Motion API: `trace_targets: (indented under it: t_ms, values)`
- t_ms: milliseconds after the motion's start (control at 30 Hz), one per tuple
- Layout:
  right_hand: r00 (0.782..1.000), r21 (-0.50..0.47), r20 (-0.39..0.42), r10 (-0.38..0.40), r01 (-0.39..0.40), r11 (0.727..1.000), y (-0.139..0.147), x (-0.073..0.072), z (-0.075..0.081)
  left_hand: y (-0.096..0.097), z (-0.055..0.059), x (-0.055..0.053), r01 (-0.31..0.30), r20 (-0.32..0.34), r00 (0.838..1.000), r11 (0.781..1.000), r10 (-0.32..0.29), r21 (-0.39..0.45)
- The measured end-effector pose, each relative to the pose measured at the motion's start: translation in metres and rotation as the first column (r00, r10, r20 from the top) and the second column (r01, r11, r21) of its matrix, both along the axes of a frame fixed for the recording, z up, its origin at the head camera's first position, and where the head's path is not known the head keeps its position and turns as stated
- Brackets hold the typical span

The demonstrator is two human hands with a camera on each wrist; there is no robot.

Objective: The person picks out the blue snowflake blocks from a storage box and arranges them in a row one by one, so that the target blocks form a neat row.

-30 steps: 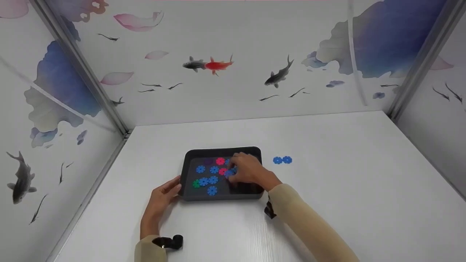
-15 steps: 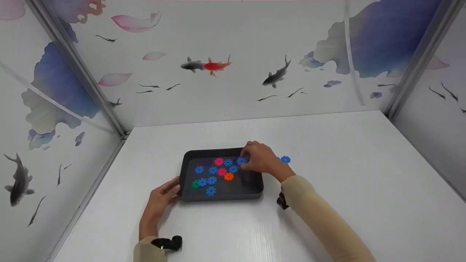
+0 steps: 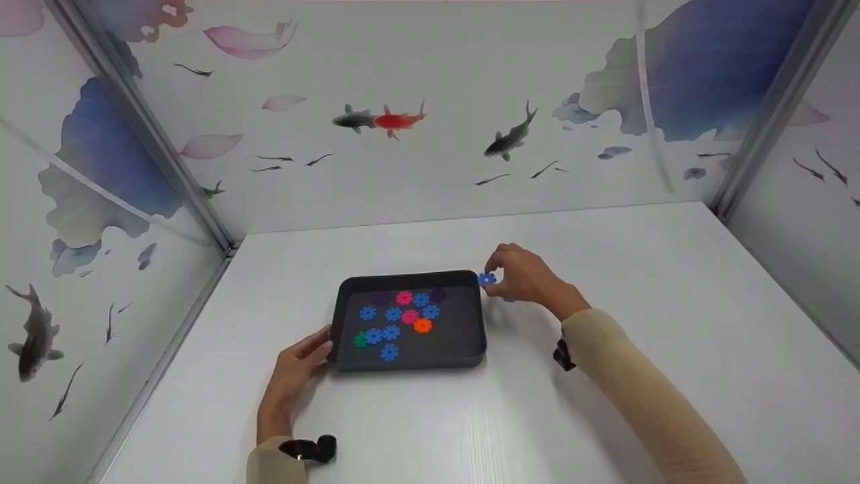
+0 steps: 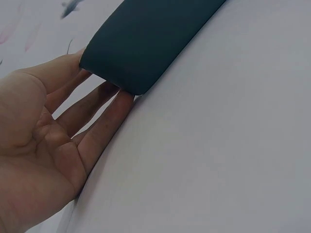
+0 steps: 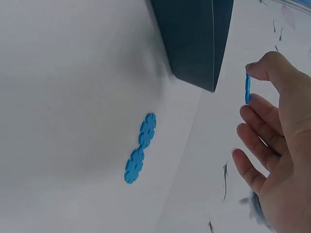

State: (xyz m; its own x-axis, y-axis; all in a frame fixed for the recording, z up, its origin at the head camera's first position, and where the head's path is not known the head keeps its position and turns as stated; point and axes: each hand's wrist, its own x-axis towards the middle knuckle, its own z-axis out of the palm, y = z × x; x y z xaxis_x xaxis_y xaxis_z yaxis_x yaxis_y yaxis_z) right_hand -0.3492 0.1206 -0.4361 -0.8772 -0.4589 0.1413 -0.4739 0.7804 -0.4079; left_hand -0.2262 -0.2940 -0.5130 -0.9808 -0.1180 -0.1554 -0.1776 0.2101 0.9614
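Note:
In the head view my right hand (image 3: pixel 527 275) pinches a blue notched plastic disc (image 3: pixel 486 278) just off the tray's far right corner. The right wrist view shows this disc (image 5: pixel 248 89) edge-on between thumb and index finger, the other fingers loosely bent. Two joined blue discs (image 5: pixel 141 148) lie on the table below; the hand mostly hides them in the head view. My left hand (image 3: pixel 302 356) rests its fairly straight fingers against the left side of a dark tray (image 3: pixel 463 363). The left wrist view shows its fingertips on the tray's outer wall (image 4: pixel 136 43).
Inside the tray lie several blue discs (image 3: pixel 390 352), two pink discs (image 3: pixel 404 298), an orange disc (image 3: pixel 422 325), a green disc (image 3: pixel 361 339) and dark purple discs (image 3: pixel 438 296). Patterned walls (image 3: pixel 430 181) border the white table (image 3: pixel 605 269) at the back and sides.
My right hand has picked a blue disc from among the others and carried it right, past the tray's right rim. That uncovers the orange disc. The left hand stays at the tray.

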Motion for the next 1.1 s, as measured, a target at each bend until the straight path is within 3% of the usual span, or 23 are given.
trace_targets:
  t_ms: [400, 700, 1100]
  values:
    - [0.989, 0.053, 0.092, -0.117, 0.113, 0.992, 0.041, -0.007, -0.012, 0.001, 0.001, 0.002, -0.002, -0.007, 1.0, 1.0, 0.002, -0.006]
    - [0.985, 0.054, 0.103, -0.138, 0.133, 0.99, 0.068, -0.008, -0.026, 0.0, 0.0, 0.001, -0.002, -0.005, 1.0, 1.0, 0.002, -0.009]
    - [0.961, 0.031, 0.189, -0.2, 0.197, 0.98, 0.089, -0.007, -0.041, 0.001, 0.001, 0.001, 0.001, 0.006, 1.0, 1.0, -0.001, -0.007]
